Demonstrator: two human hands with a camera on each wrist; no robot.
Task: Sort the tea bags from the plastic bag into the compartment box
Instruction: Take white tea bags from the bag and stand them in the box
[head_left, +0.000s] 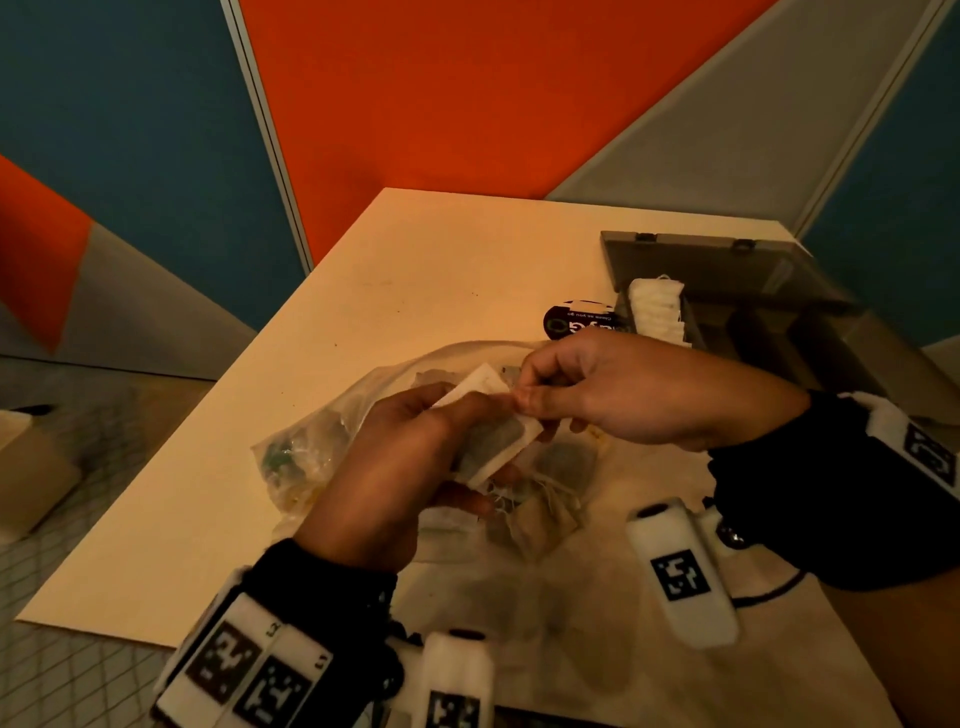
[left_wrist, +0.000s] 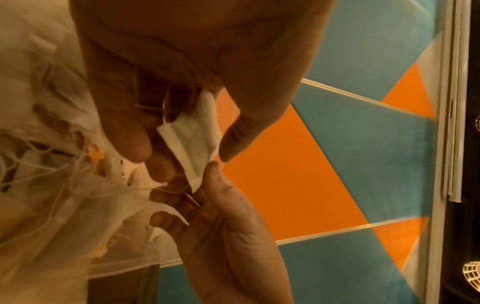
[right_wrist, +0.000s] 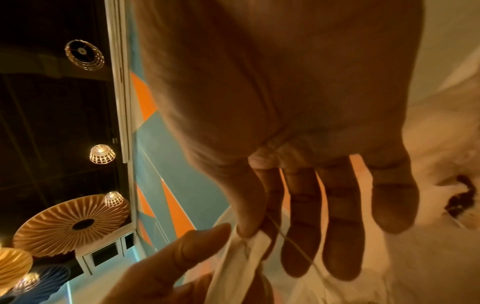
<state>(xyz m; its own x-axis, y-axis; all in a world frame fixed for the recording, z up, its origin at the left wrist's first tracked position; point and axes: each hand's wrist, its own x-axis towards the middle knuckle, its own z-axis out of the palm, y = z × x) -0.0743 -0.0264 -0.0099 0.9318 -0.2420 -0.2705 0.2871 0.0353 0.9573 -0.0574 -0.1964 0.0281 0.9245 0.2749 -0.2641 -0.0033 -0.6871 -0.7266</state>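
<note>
Cardboard box: far left, on the floor beside the table.
Table: pale top; carries the bag, label and box.
Plastic bag: clear, crumpled, mid-table under both hands; tea bags and strings inside.
Left hand: fingers curled round a tea bag, held above the plastic bag.
Right hand: thumb and forefinger pinch the right end of the same tea bag; other fingers loosely extended.
Label: black, round, just left of the box.
Box: far right, lid open; a row of white tea bags fills its left compartment.
</note>
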